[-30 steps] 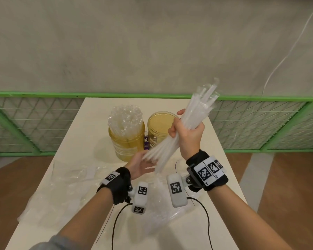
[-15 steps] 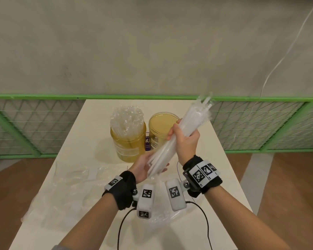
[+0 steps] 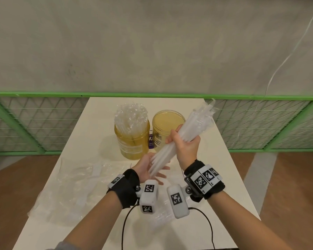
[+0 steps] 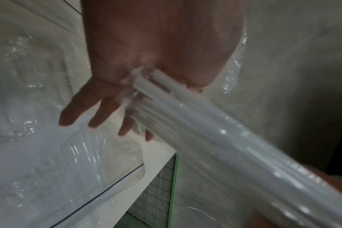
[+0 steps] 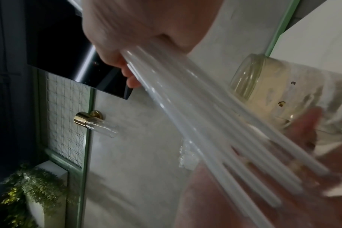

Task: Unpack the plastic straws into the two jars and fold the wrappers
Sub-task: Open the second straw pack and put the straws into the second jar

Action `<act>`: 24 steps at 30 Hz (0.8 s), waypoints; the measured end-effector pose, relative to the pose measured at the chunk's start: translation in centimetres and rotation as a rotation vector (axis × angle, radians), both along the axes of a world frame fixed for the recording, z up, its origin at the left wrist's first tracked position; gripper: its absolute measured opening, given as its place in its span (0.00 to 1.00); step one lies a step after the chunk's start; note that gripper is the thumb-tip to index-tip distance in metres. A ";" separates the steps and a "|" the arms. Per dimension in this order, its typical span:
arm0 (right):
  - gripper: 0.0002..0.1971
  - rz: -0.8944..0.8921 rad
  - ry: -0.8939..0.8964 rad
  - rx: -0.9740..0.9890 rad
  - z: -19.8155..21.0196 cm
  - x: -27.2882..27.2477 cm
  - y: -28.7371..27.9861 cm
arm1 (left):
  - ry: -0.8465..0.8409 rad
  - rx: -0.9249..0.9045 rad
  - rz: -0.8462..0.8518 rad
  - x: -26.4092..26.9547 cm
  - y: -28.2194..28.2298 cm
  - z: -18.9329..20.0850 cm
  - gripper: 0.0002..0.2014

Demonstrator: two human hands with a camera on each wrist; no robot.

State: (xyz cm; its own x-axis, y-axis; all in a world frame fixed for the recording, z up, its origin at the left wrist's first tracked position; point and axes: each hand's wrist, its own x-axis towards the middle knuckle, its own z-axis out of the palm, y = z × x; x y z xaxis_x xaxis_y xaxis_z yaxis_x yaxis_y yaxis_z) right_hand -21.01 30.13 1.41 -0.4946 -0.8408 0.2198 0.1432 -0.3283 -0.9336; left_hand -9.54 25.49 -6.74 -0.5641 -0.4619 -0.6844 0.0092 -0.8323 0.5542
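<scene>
My right hand (image 3: 185, 144) grips a bundle of translucent white straws (image 3: 186, 129) around its middle, tilted with the upper ends to the far right. The lower ends of the straws (image 4: 146, 86) butt against the flat palm of my left hand (image 3: 148, 167), whose fingers are spread straight. Behind the hands stand two amber jars: the left jar (image 3: 133, 141) is packed with straws, the right jar (image 3: 167, 123) looks empty. Clear plastic wrappers (image 3: 79, 179) lie crumpled on the table to the left of my left arm.
The white table (image 3: 220, 159) is narrow, with a green mesh fence (image 3: 34, 123) around it and a concrete wall behind. Black cables (image 3: 209, 228) run from the wrist cameras over the near table. A small purple label (image 3: 150, 141) shows between the jars.
The right hand has lowered the straw bundle and tilted it flatter. The left palm has stayed under the lower ends, which now press into it more evenly.
</scene>
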 end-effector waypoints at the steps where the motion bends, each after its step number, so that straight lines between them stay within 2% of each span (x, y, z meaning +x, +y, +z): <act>1: 0.13 -0.010 0.011 -0.011 0.2 0.0 0.0 | -0.029 -0.019 0.020 -0.1 -0.1 -0.2 0.25; 3: 0.13 -0.023 0.023 -0.026 0.4 -0.1 0.0 | 0.010 -0.024 0.084 -0.5 -0.2 -0.3 0.25; 6: 0.14 -0.047 0.022 -0.002 0.1 0.1 0.3 | 0.142 0.066 0.255 -1.1 0.1 0.2 0.18; 11: 0.13 0.011 -0.036 0.051 -0.4 0.5 0.8 | 0.095 0.082 0.437 -1.1 0.6 0.4 0.16; 13: 0.12 -0.023 -0.032 0.046 -0.4 0.4 0.9 | 0.066 0.085 0.435 -1.1 0.3 0.0 0.17; 16: 0.08 -0.064 -0.022 0.044 -0.4 0.2 0.9 | 0.049 0.070 0.288 -0.8 0.1 0.4 0.21; 17: 0.09 -0.057 -0.027 0.046 -0.4 0.2 0.9 | 0.047 0.069 0.266 -0.8 -0.1 0.7 0.19; 20: 0.11 -0.034 -0.035 0.051 -0.4 0.4 0.7 | 0.022 0.010 0.305 -0.6 -0.3 0.8 0.09; 24: 0.03 0.104 0.096 0.165 -1.2 -0.4 0.1 | -0.005 0.022 0.431 -0.2 -0.4 -0.6 0.12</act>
